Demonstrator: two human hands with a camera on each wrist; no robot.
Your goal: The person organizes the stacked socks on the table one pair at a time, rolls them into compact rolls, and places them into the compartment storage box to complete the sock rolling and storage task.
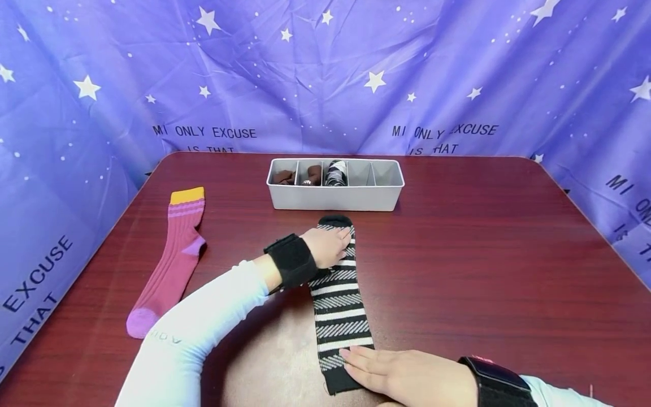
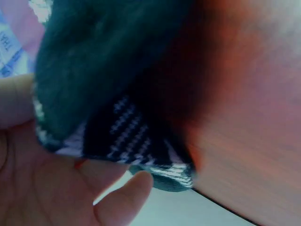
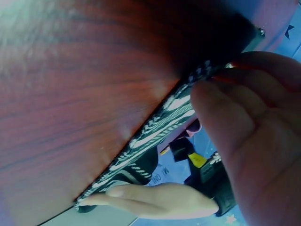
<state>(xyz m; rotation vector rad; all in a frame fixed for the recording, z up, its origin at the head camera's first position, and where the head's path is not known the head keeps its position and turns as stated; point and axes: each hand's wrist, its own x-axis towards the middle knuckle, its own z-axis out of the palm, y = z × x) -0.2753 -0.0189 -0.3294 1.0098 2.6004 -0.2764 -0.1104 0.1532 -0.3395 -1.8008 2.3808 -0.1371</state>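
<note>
A black-and-white striped sock [image 1: 339, 316] lies lengthwise on the table, its rounded black toe away from me and its black cuff near me. My left hand [image 1: 328, 247] rests on the sock just below the toe, covering part of it. Over the cuff end lies my right hand [image 1: 402, 370], fingers straight and together, pressing the knit to the table. In the right wrist view the sock [image 3: 155, 127] runs in a thin line from the right fingers to the left hand [image 3: 155, 200]. The left wrist view shows the sock's dark heel area [image 2: 103, 61] close up, beside the left fingers.
A grey divided box [image 1: 333, 199] stands behind the sock's toe. Its left compartments hold brown rolled socks [image 1: 314, 174], the middle one a black-and-white roll [image 1: 336, 173]. At the left lies a pink sock [image 1: 175, 263] with a yellow cuff. A starry blue curtain [image 1: 315, 73] surrounds the table.
</note>
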